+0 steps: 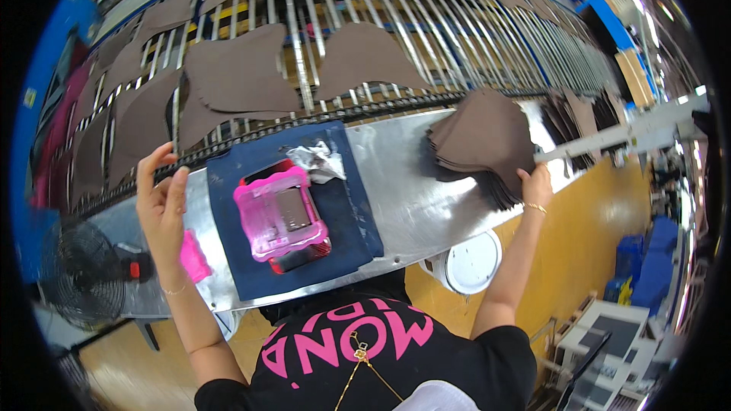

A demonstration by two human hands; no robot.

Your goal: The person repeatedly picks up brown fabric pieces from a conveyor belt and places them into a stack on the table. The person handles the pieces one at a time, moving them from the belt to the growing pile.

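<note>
My left hand (161, 199) hovers, fingers parted; right hand (537, 186) on brown stack (487, 133), grip unclear. Likely stacking; next needs squared edges.

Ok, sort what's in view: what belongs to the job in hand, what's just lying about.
Likely in the job:
stacked brown pieces, at the right hand
flat brown pieces on the slatted rack

Likely just lying about:
pink basket
white tissue
black fan
lidded white bucket
</note>
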